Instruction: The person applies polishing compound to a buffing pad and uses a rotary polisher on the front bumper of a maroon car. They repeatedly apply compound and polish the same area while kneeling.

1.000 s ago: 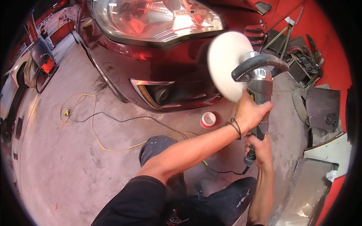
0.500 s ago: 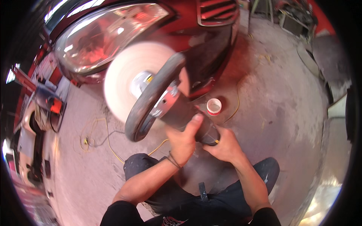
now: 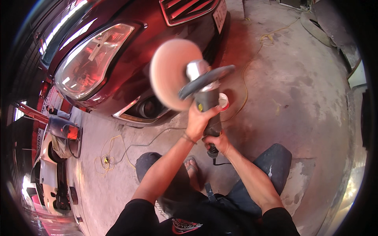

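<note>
One rotary polisher is gripped by the left hand around its body and the right hand around its tail. Ahead of the left hand, its blurred pad, probably spinning, might scuff the bumper if tilted edge-first; slack cord beneath the right hand might snag.

Floor: grey concrete, is spreading below the left hand and the right hand, showing scuffs and stains. Pale worn patch: is lying right of the right hand, nearer the body. Reddish cast: is tinting the floor beyond both hands, to the right. Dark ribbed surface, wall or roof unclear: is rising far left of the left hand. Bright white patch: is glowing below it, a red beam slanting alongside. Shiny surface: is catching light, far right of the right hand.
</note>
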Demonstrator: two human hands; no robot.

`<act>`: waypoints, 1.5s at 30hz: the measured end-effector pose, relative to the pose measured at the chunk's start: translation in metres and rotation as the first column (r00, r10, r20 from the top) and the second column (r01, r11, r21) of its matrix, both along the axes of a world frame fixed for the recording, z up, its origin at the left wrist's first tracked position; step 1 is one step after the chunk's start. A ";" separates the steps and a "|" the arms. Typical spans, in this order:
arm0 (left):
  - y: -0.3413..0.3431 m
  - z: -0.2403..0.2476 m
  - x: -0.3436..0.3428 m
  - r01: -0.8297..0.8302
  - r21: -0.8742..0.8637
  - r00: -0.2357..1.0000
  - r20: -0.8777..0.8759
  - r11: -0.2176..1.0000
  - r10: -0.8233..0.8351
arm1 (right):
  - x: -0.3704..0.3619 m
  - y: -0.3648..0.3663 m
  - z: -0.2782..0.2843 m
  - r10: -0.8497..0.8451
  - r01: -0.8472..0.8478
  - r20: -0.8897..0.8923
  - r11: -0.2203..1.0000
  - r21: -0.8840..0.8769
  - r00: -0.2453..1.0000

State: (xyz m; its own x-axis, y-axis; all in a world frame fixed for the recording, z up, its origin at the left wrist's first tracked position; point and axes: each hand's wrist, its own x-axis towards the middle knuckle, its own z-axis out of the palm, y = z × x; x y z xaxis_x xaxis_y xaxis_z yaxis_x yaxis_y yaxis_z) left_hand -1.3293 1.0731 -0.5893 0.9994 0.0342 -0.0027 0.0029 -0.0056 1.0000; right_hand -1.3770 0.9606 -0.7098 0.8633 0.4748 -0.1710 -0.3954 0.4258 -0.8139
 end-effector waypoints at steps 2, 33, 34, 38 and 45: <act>-0.006 0.004 0.015 0.048 0.138 0.992 -0.126 0.989 -0.031 | 0.003 0.004 0.003 0.015 0.003 -0.096 0.983 0.185 0.995; 0.057 -0.072 -0.098 -0.172 0.189 0.943 -0.252 0.967 0.217 | -0.108 0.059 -0.068 0.138 -0.119 -0.235 0.989 0.092 0.962; 0.055 -0.073 -0.090 -0.159 0.199 0.940 -0.270 0.967 0.210 | -0.103 0.057 -0.067 0.103 -0.088 -0.242 0.993 0.073 0.965; 0.048 -0.087 -0.074 -0.099 0.090 0.931 -0.344 0.991 0.125 | -0.091 0.042 -0.065 -0.001 -0.011 -0.260 0.999 -0.045 0.966; 0.031 -0.146 -0.057 -0.104 -0.319 0.778 -0.616 0.942 -0.123 | -0.089 -0.003 -0.048 -0.158 -0.023 -0.329 0.874 -0.485 0.931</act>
State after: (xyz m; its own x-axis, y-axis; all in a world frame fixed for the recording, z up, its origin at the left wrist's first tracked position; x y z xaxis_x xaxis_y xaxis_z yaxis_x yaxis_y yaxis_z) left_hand -1.3866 1.1045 -0.7350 0.7720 -0.0914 -0.6290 0.6228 0.3063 0.7200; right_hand -1.4658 0.9575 -0.7580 0.7306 0.2004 -0.6527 -0.6742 0.0605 -0.7361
